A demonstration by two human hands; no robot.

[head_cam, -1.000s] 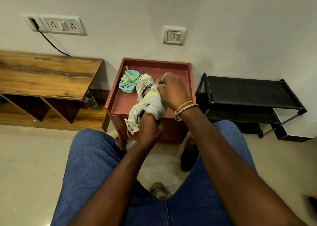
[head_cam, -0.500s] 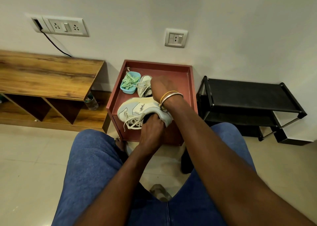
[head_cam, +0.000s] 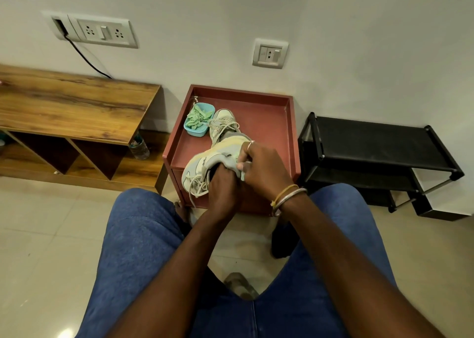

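Note:
A pale sneaker (head_cam: pixel 202 165) with loose laces lies on its side at the front edge of the reddish-brown side table (head_cam: pixel 266 122). My left hand (head_cam: pixel 223 191) grips it at the opening, fingers reaching inside. My right hand (head_cam: pixel 261 168) grips the grey heel collar from the right. A second pale sneaker (head_cam: pixel 223 124) stands upright behind it on the table. Next to that stands a small blue tub (head_cam: pixel 198 122) holding green pieces.
A wooden shelf bench (head_cam: pixel 71 106) stands to the left with a plastic bottle (head_cam: pixel 139 146) beside it. A black shoe rack (head_cam: pixel 372 147) stands to the right. My knees in blue jeans fill the foreground over a tiled floor. Wall sockets sit above.
My right hand came back from the far sneaker and took hold of the near sneaker's heel. The near sneaker shifted a little under both hands.

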